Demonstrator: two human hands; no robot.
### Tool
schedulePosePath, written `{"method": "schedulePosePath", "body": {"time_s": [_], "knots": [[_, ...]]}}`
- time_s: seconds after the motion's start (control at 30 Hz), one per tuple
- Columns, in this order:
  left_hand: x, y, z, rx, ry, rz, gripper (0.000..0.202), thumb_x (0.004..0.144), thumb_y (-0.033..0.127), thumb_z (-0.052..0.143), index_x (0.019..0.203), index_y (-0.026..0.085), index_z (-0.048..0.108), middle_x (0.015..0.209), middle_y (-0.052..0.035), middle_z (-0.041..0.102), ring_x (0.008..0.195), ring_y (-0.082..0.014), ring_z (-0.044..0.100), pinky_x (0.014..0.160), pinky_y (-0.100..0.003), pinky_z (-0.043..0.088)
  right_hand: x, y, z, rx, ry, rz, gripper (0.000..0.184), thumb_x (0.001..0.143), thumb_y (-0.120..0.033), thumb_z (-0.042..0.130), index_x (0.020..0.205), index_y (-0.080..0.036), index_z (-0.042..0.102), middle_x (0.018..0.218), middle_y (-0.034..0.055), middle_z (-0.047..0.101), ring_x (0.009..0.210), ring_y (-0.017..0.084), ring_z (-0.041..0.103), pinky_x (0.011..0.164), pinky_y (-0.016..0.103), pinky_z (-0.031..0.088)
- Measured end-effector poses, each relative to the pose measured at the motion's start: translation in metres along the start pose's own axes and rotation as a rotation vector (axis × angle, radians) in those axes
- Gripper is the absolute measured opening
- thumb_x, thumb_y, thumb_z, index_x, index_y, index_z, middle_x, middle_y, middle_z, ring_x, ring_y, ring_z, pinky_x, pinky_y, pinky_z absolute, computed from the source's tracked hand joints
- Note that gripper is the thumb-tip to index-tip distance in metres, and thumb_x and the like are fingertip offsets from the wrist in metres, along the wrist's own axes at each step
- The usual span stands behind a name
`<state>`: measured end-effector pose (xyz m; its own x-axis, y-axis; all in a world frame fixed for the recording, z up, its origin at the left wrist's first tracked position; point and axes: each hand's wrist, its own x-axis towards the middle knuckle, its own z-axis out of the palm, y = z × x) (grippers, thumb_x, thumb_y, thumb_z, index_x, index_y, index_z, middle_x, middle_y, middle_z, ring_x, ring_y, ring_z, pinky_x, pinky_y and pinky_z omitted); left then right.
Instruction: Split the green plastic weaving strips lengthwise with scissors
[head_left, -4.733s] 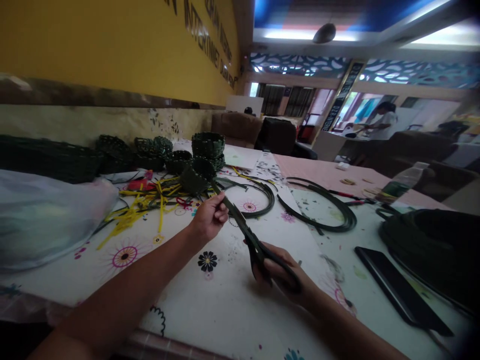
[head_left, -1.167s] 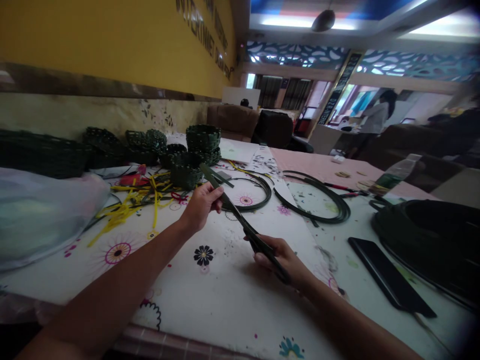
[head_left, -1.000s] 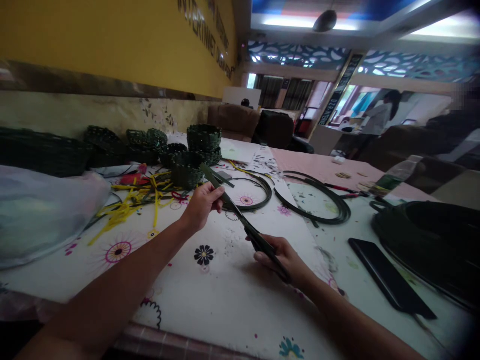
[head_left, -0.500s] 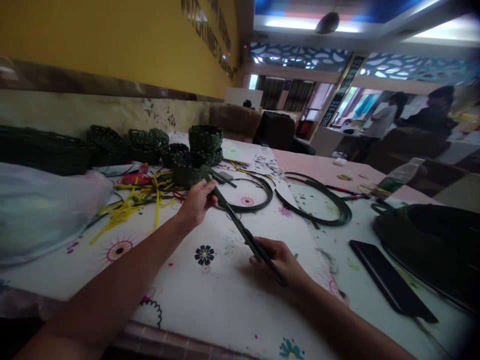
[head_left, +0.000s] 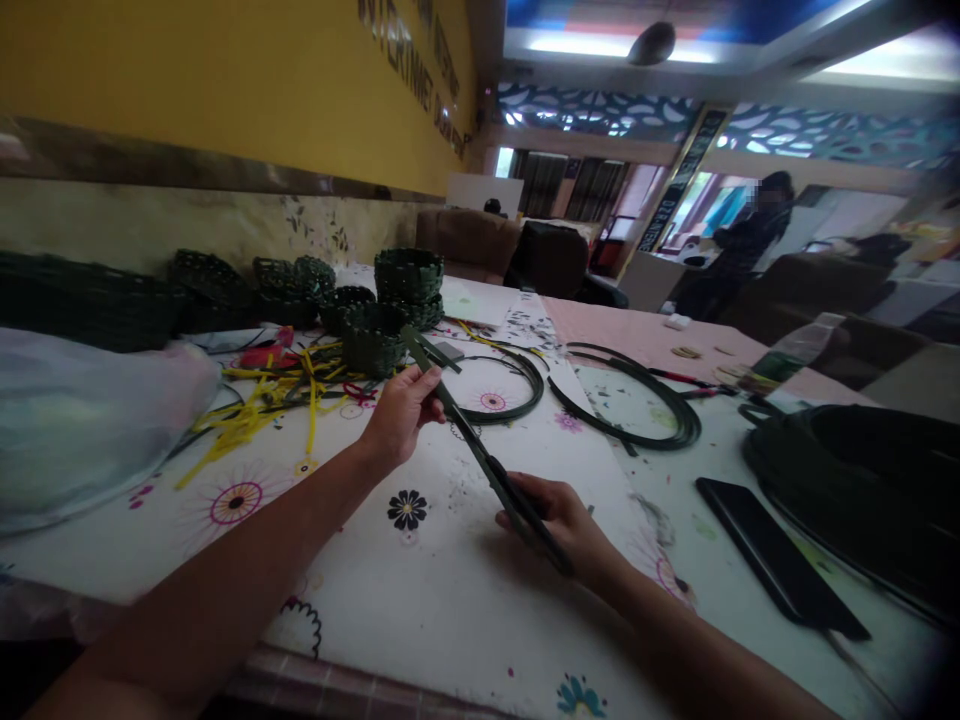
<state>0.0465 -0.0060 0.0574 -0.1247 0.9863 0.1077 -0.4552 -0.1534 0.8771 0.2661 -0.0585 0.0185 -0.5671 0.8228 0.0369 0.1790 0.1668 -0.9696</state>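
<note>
My left hand [head_left: 407, 412] pinches a flat dark green strip [head_left: 425, 358] between thumb and fingers. The strip's far end sticks up past the thumb, and a short piece angles off to the right. My right hand [head_left: 559, 520] is closed on what look like dark-handled scissors [head_left: 517, 495]. Their narrow blades [head_left: 471, 437] point up and left along the strip, close to my left fingers. I cannot make out whether the blades are parted. Behind my left hand stand dark green woven baskets [head_left: 409, 275], with a coil of green strip [head_left: 536, 385] to their right.
Yellow and dark strips [head_left: 300, 385] lie piled at left beside a pale plastic bag [head_left: 90, 430]. A second coil [head_left: 679, 430], a plastic bottle [head_left: 799, 352], a black phone-like slab [head_left: 776, 555] and a large dark round item [head_left: 862, 480] occupy the right. A person [head_left: 754, 240] stands far back.
My left hand has slid slightly right and down along the strip, nearer the blades. The scissor handles look closer together. In the background, the people have shifted position.
</note>
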Motion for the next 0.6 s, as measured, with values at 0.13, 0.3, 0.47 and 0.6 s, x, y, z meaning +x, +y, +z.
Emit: {"method": "schedulePosePath", "body": {"time_s": [0.13, 0.3, 0.47, 0.6], "knots": [[0.004, 0.003, -0.004, -0.004, 0.011, 0.003, 0.019, 0.076, 0.025, 0.07, 0.072, 0.016, 0.053, 0.056, 0.0059, 0.049, 0.041, -0.0054, 0.046, 0.037, -0.017, 0.04, -0.001, -0.005, -0.001, -0.061, 0.0, 0.001, 0.025, 0.079, -0.036, 0.068, 0.073, -0.016, 0.055, 0.06, -0.0054, 0.04, 0.053, 0.007, 0.034, 0.047, 0.021, 0.026], [0.009, 0.006, -0.008, -0.04, 0.018, 0.032, 0.024, 0.077, 0.027, 0.069, 0.07, 0.017, 0.048, 0.052, 0.0072, 0.046, 0.039, -0.0049, 0.042, 0.036, -0.016, 0.037, -0.001, 0.0, 0.001, -0.007, -0.012, 0.054, 0.027, 0.076, -0.038, 0.071, 0.087, -0.015, 0.062, 0.06, -0.0057, 0.044, 0.051, 0.007, 0.036, 0.046, 0.021, 0.029], [0.002, 0.0, 0.0, -0.002, -0.027, 0.044, 0.022, 0.081, 0.027, 0.066, 0.071, 0.017, 0.048, 0.054, 0.0069, 0.047, 0.039, -0.0048, 0.041, 0.037, -0.017, 0.04, 0.001, 0.007, 0.004, 0.055, 0.031, 0.02, 0.035, 0.072, -0.036, 0.075, 0.097, -0.014, 0.065, 0.068, -0.003, 0.049, 0.06, 0.01, 0.042, 0.054, 0.023, 0.036], [-0.002, -0.002, 0.003, 0.005, -0.039, 0.069, 0.023, 0.081, 0.027, 0.066, 0.071, 0.018, 0.047, 0.056, 0.0064, 0.048, 0.041, -0.0052, 0.042, 0.038, -0.018, 0.042, 0.0, 0.006, 0.006, 0.049, 0.044, -0.009, 0.036, 0.073, -0.039, 0.073, 0.096, -0.014, 0.063, 0.068, -0.0033, 0.045, 0.061, 0.01, 0.039, 0.056, 0.024, 0.036]]}}
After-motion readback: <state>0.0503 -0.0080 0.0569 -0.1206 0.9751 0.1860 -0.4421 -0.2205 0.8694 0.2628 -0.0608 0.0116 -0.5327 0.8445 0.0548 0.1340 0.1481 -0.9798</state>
